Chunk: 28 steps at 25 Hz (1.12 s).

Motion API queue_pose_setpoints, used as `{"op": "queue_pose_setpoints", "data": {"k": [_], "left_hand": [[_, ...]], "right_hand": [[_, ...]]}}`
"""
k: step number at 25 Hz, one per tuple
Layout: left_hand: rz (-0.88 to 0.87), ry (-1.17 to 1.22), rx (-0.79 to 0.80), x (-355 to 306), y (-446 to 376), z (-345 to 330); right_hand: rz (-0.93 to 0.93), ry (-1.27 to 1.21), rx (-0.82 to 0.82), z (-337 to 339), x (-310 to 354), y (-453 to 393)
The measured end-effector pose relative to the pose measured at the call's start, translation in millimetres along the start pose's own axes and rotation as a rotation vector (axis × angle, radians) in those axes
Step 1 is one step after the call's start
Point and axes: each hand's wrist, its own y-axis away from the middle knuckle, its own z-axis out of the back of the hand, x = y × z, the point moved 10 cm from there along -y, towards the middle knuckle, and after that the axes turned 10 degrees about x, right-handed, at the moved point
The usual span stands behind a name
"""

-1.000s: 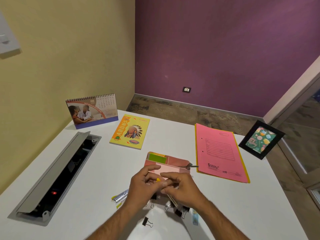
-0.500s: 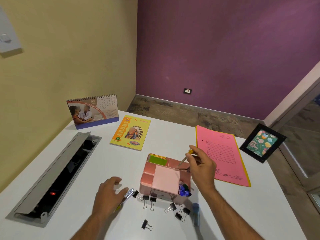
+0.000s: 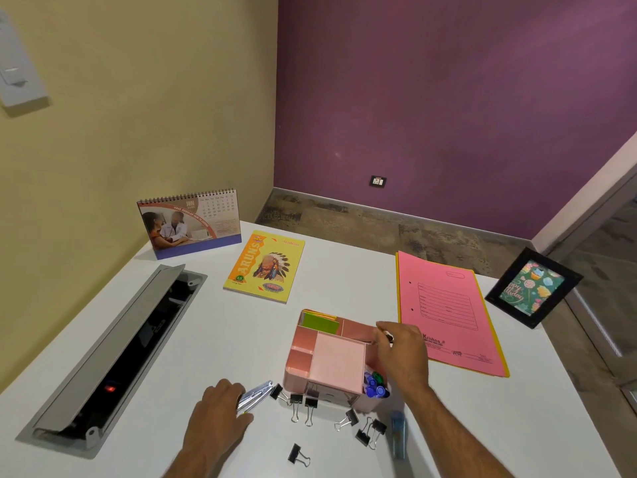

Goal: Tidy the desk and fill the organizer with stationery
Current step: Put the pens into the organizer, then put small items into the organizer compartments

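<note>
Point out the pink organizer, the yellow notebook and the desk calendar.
pink organizer (image 3: 339,367): head view, on its flat pale pink top panel.
yellow notebook (image 3: 264,267): head view, on the middle of its printed cover.
desk calendar (image 3: 189,222): head view, on the front page, beside the photo.

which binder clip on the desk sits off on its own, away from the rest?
The binder clip nearest the camera, alone on the white desk. The others cluster along the front of the pink organizer, between the left hand and the right forearm.
</note>
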Motion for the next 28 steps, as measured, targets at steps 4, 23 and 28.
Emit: {"op": "queue_pose_setpoints", "data": {"k": [4,23,28], "left_hand": [[-0.019,0.1,-0.023,2,4,-1],[0.1,1.843,0.304,-123,25,58],[0.075,1.852,0.377,-139,26,56]], "right_hand": [[0.02,0.076,0.034,-8,-5,-1],[0.412,-0.433,0.339,-52,133,82],[0.527,-0.26,0.109,-34,138,80]]}}
